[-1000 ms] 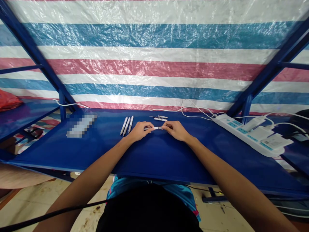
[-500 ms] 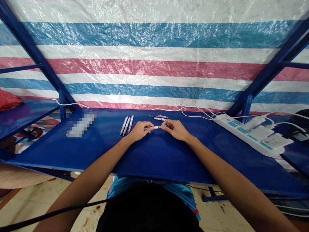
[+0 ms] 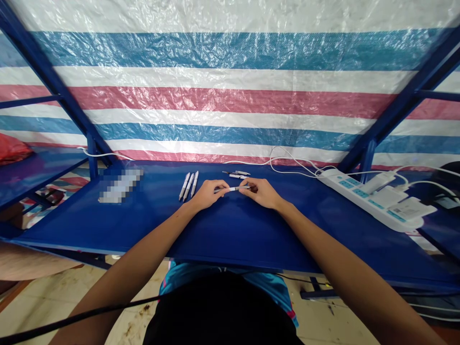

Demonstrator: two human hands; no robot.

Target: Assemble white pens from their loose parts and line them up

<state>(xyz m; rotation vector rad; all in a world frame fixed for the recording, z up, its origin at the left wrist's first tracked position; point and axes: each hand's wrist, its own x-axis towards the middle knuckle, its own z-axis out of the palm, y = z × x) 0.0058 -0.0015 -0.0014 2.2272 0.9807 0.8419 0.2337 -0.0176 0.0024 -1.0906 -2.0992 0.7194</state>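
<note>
My left hand [image 3: 210, 194] and my right hand [image 3: 261, 193] meet above the blue table top [image 3: 230, 230], both pinching a slim white pen [image 3: 233, 189] held level between them. Its dark tip shows near my right fingers. To the left of my left hand lie several white pens [image 3: 189, 186] side by side, pointing away from me. Beyond the gap between my hands, small white and dark pen parts [image 3: 237, 175] lie apart from my fingers.
A white power strip [image 3: 362, 199] with plugged-in chargers and white cables lies at the table's right. A blurred pale patch [image 3: 120, 186] sits at the left. A striped tarpaulin [image 3: 230, 96] and blue steel struts [image 3: 53, 81] rise behind the table.
The white pen shows more of its length and dark tip near my right fingers. My right hand has shifted slightly to the right.
</note>
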